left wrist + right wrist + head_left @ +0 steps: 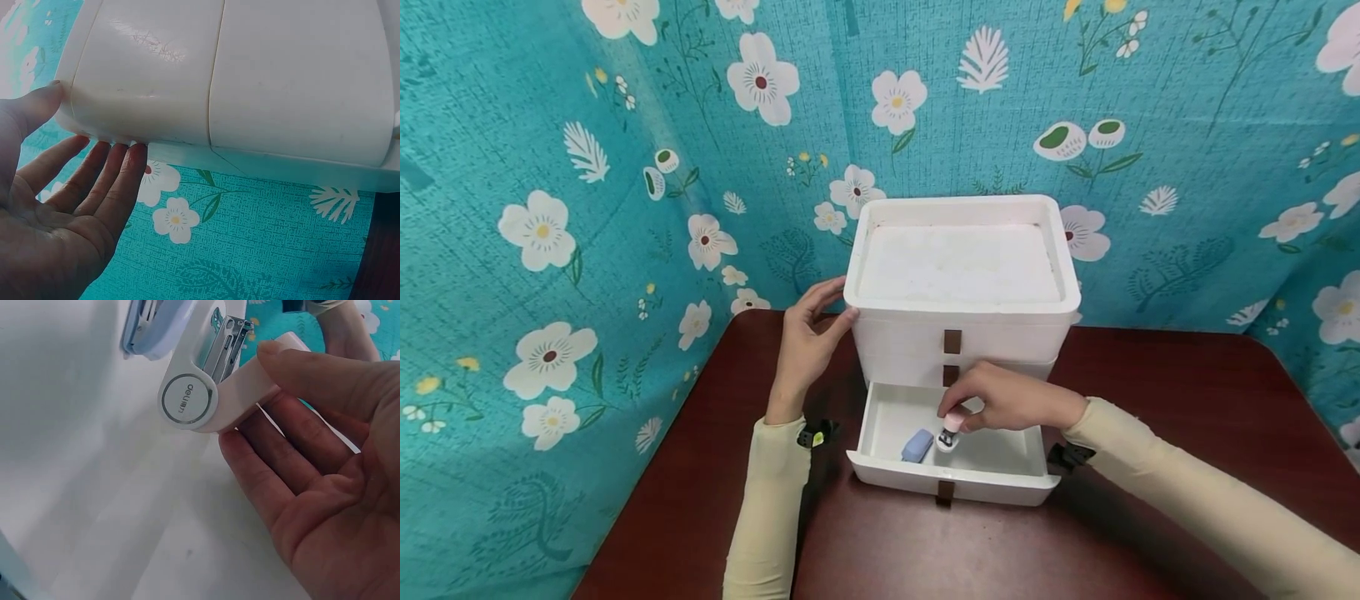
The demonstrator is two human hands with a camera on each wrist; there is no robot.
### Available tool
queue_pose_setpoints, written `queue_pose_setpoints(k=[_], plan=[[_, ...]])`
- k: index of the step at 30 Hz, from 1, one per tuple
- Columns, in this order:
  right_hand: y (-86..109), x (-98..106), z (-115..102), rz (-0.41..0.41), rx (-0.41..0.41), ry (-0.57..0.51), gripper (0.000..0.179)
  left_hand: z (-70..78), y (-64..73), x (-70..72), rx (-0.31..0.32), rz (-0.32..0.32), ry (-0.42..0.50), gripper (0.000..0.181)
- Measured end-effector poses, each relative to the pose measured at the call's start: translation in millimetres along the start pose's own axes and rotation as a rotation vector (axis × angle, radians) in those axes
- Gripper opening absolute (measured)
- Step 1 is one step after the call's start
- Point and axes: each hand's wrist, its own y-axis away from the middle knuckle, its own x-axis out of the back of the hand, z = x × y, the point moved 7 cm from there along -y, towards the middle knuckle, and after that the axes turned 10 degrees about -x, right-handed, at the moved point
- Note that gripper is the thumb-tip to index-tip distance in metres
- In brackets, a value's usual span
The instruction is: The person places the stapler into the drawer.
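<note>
The white drawer unit (pixel 970 329) stands on the table with its bottom drawer (pixel 880 417) pulled out. My right hand (pixel 1003 398) is over this drawer and pinches a white and pale-pink mini stapler (pixel 240 394) between thumb and fingers. In the right wrist view the stapler is spread apart, with its metal staple channel (pixel 226 350) showing. A blue stapler (pixel 917 446) lies in the drawer to its left. My left hand (pixel 808 337) touches the unit's upper left side, fingers fairly straight in the left wrist view, thumb near the top rim.
The unit's top is a shallow tray with a raised rim (pixel 962 306). Brown tabs (pixel 952 342) mark the drawer fronts. A dark red table (pixel 1157 417) lies below, and a teal floral cloth (pixel 820 125) hangs behind and to the left.
</note>
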Motion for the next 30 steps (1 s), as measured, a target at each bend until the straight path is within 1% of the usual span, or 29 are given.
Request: queue_pose_setpoints(k=[8,13,18,25,30], plan=[[-8.0,-7,3,-0.033,0.039,0.024,0.027,-0.9,-1.6,0.1,0.000,-0.001,0.004,0.045],[-13.0,-12,7,-0.063,0.040,0.024,0.025,-0.8,-1.7,0.0,-0.006,-0.002,0.002,0.045],[-16.3,-17,8,-0.086,0.039,0.027,0.024,-2.0,-0.7,0.3,0.005,0.001,0.003,0.046],[-18.6,-23,7,-0.111,0.090,0.075,0.021,-1.7,-1.0,-0.7,0.005,-0.002,0.013,0.047],[-20.2,-26,8,-0.133,0.081,0.089,0.022,-2.2,-0.5,0.3,-0.005,-0.003,0.012,0.045]])
